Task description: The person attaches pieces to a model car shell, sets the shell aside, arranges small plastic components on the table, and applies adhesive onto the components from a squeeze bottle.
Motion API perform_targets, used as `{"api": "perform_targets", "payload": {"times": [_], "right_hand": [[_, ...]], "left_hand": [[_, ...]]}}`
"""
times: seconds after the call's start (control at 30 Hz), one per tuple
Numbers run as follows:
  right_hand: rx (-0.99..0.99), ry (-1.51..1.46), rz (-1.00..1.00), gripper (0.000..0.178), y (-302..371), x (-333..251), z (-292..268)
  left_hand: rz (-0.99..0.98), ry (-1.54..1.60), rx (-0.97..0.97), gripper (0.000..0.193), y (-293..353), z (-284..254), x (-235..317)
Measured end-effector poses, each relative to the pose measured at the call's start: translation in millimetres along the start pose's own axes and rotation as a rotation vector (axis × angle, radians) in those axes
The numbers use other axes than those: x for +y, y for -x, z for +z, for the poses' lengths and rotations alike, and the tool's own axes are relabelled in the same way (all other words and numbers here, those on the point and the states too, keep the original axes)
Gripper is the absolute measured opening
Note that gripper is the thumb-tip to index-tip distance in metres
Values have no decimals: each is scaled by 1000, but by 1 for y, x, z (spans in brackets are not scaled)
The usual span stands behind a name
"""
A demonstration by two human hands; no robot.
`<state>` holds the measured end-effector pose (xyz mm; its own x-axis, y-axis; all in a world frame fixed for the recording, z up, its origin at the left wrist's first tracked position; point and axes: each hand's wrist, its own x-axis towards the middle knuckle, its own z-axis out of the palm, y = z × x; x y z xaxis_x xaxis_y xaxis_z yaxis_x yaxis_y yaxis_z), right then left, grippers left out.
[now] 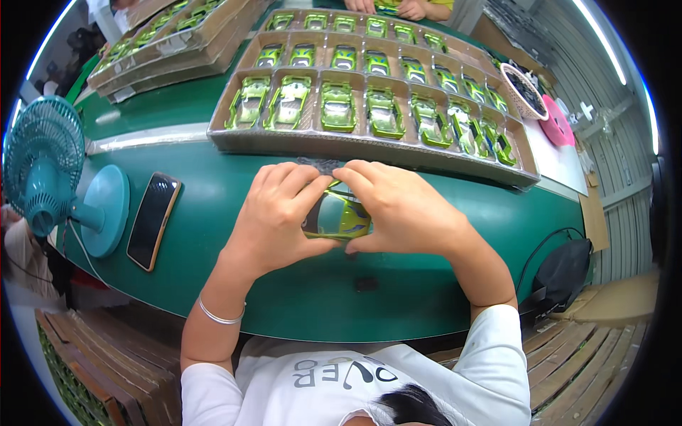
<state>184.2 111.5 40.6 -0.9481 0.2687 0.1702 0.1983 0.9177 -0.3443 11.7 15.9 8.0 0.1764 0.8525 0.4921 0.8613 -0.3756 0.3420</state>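
Between my two hands, over the green table, is a shiny green toy car body [341, 213] with dark and blue markings. My left hand [280, 209] grips its left end, thumb along the near edge and fingers over the far side. From the right, my right hand [398, 206] closes on the other end in the same way. Both hands cover much of the car body. Just beyond my fingertips lies a bit of clear, crinkled plastic [320, 165]. A small dark piece [366, 284] rests on the table nearer to me.
A divided cardboard tray [376, 145] of green car bodies stands beyond my hands. More trays [163, 67] are stacked far left. A teal fan [46, 170] and a phone [154, 220] are at left. A basket [524, 92] and pink disc [558, 122] sit far right; another person's hands [387, 7] work opposite.
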Motion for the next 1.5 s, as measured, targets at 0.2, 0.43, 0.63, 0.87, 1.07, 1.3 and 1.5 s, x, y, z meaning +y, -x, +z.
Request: {"api": "perform_targets", "payload": {"times": [0.2, 0.43, 0.63, 0.87, 1.07, 1.3, 1.5], "right_hand": [[64, 7, -27, 59, -3, 5, 8], [171, -334, 231, 56, 19, 27, -10], [761, -1487, 333, 42, 98, 134, -69], [923, -1217, 674, 38, 188, 212, -123], [540, -627, 1208, 27, 198, 253, -122], [507, 605, 1068, 31, 185, 309, -118], [400, 388, 1030, 28, 112, 324, -119]], "left_hand": [[15, -42, 34, 54, -3, -6, 0], [-22, -40, 221, 81, -2, 0, 10], [112, 1034, -22, 60, 5, -35, 50], [503, 844, 174, 23, -27, -91, 109], [468, 861, 91, 23, -25, -86, 103], [455, 874, -14, 23, -62, -29, 140], [469, 936, -181, 23, -49, -47, 100]]}}
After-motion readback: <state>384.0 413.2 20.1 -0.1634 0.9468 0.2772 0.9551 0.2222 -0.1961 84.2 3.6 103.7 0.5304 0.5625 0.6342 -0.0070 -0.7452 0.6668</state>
